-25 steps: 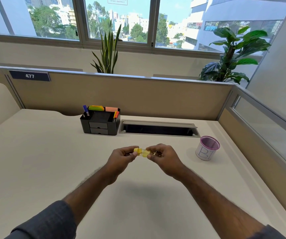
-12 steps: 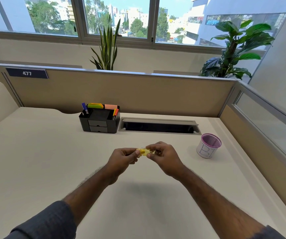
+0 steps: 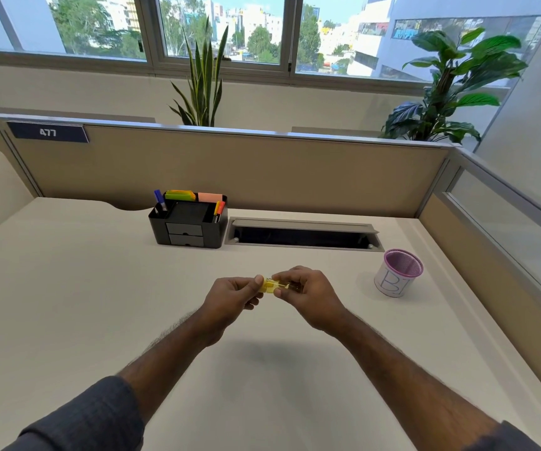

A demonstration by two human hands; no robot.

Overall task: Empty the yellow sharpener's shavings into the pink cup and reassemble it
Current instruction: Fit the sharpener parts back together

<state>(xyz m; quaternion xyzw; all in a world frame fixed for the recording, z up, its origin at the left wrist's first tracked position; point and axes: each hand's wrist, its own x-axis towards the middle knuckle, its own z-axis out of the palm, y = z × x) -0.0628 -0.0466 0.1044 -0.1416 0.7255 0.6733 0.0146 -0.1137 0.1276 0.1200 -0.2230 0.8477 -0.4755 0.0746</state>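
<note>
A small yellow sharpener is held above the middle of the desk between both hands. My left hand pinches its left end with thumb and fingers. My right hand grips its right end, which looks clear and mostly hidden by the fingers. Whether the two parts are joined or slightly apart I cannot tell. The pink mesh cup, wrapped in white paper with letters on it, stands upright on the desk to the right of my hands, about a hand's width away.
A black desk organiser with pens and sticky notes stands at the back. Beside it lies an open cable slot. Beige partition walls close the desk at the back and right. Two plants stand behind the partition.
The two hands have moved closer together, so less of the sharpener shows between them. The view has tilted down a little. The cup has not moved.
</note>
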